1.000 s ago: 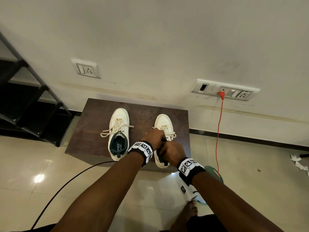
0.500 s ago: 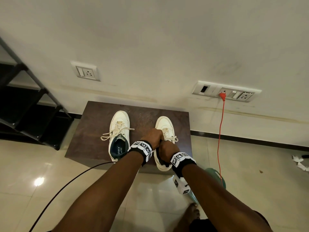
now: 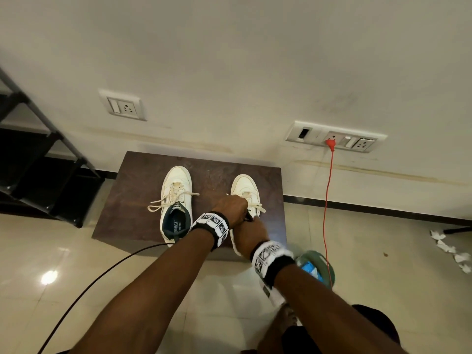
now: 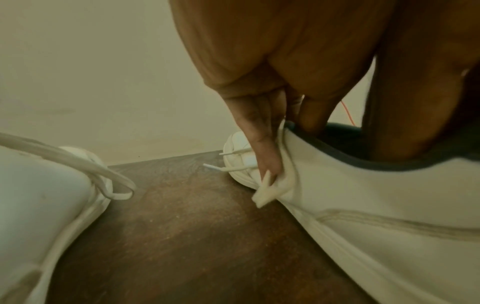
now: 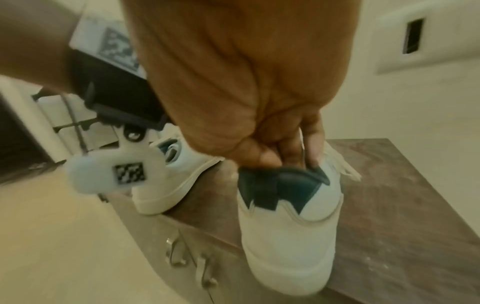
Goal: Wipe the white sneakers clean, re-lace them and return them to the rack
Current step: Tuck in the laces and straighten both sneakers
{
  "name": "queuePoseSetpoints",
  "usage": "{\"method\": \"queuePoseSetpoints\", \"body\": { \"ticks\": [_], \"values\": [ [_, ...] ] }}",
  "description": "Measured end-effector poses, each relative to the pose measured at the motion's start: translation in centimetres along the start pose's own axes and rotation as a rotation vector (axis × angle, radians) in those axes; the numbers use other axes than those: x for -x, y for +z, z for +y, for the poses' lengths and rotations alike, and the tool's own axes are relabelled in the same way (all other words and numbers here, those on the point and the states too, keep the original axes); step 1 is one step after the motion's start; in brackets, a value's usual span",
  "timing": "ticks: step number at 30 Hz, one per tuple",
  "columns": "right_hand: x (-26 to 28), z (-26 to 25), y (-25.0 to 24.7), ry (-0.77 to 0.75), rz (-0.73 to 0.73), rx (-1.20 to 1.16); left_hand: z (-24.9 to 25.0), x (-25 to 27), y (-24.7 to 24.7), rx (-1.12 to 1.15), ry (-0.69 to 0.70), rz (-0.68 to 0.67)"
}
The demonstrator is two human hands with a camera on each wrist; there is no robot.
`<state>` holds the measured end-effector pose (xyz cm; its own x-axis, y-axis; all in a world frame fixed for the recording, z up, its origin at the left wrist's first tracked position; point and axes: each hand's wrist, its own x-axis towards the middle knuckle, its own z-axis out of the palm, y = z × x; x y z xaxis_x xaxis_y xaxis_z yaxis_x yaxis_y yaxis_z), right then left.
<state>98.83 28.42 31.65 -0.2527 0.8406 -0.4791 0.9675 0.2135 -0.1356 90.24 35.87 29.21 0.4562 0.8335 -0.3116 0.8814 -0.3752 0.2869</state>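
Note:
Two white sneakers stand on a low brown table, toes toward the wall. The left sneaker sits alone, its laces loose to the sides. Both hands are on the right sneaker. My left hand pinches its side edge at the collar, one finger outside and others inside the opening. My right hand grips the dark heel collar from behind. Lace ends stick out near the toe. The hands hide the tongue.
A black shoe rack stands left of the table. A red cable hangs from a wall socket to a green bowl on the floor at right. Crumpled tissues lie far right. A black cable crosses the floor.
Both hands stay on the right sneaker. My right wrist has turned and moved in closer over the heel. The left sneaker has not moved.

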Motion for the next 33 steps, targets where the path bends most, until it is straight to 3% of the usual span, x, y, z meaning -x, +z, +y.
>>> {"method": "queuePoseSetpoints", "body": {
  "ticks": [2, 6, 9, 19, 25, 33],
  "values": [
    [1.3, -0.6, 1.2, -0.020, 0.158, -0.029, 0.4, 0.5, -0.2, -0.089, 0.017, -0.009],
    [0.4, 1.1, 3.7, -0.038, 0.178, -0.192, 0.3, 1.0, 0.1, -0.086, 0.011, 0.001],
    [-0.8, 1.6, 3.8, -0.070, 0.056, -0.251, 0.4, 1.2, 0.5, -0.116, 0.028, -0.019],
    [-1.0, 3.0, 4.3, -0.184, 0.017, -0.391, 0.7, 1.6, -0.3, -0.136, 0.016, -0.002],
    [-2.2, 1.3, 3.3, -0.030, 0.011, -0.389, 0.8, 1.0, -0.9, -0.088, 0.019, 0.009],
    [-5.3, 2.2, 6.6, 0.023, 0.211, -0.460, 0.2, 0.3, -1.0, -0.021, 0.029, -0.009]
  ]
}}
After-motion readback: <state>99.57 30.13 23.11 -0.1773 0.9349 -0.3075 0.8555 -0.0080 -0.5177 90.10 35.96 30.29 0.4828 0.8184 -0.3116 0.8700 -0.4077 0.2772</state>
